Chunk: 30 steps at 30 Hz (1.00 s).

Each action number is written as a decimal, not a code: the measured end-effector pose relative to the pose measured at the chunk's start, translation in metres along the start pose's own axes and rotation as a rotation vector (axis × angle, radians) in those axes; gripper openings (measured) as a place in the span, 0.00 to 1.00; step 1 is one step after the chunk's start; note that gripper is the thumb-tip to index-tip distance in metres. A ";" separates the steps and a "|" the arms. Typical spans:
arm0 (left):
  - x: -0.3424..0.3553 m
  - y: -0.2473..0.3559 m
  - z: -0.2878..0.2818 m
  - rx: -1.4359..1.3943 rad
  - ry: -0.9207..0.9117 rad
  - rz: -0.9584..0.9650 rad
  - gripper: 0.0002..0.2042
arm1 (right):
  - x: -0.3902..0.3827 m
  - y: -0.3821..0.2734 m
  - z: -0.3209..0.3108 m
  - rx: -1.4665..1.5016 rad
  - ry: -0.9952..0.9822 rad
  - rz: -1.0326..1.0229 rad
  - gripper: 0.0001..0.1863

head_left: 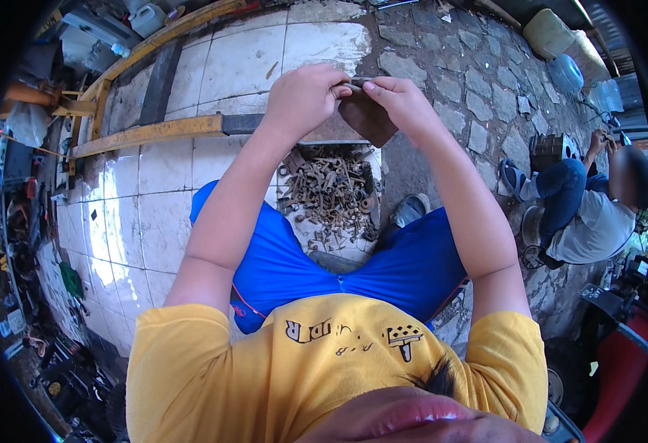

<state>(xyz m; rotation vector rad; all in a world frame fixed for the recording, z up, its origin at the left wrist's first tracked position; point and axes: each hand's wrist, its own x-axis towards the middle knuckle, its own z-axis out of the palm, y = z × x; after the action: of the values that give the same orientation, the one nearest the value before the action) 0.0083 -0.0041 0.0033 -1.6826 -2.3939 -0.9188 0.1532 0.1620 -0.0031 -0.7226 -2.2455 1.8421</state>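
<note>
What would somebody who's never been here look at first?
Probably the bright yellow T-shirt along the bottom and the vivid blue trousers just above it. Next, perhaps the heap of small, rusty-looking metal parts on the floor between the knees. Above that, the left hand and right hand meet at a dark brown flat piece.

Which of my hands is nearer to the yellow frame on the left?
Left: your left hand is to the right of the yellow frame; your right hand is farther right.
</note>
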 end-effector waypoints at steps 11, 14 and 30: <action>-0.003 0.003 -0.003 0.005 -0.003 -0.027 0.09 | 0.002 -0.014 -0.017 0.233 -0.024 0.040 0.17; 0.002 0.004 -0.002 -0.012 0.004 -0.006 0.09 | 0.003 0.003 -0.004 0.080 -0.006 0.016 0.17; 0.000 0.002 -0.002 0.004 0.029 0.014 0.09 | -0.001 -0.001 0.003 0.088 -0.004 0.036 0.17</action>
<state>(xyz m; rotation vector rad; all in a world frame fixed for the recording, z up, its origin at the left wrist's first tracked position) 0.0096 -0.0048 0.0059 -1.6712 -2.3612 -0.9293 0.1531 0.1590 -0.0026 -0.7492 -2.1521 1.9470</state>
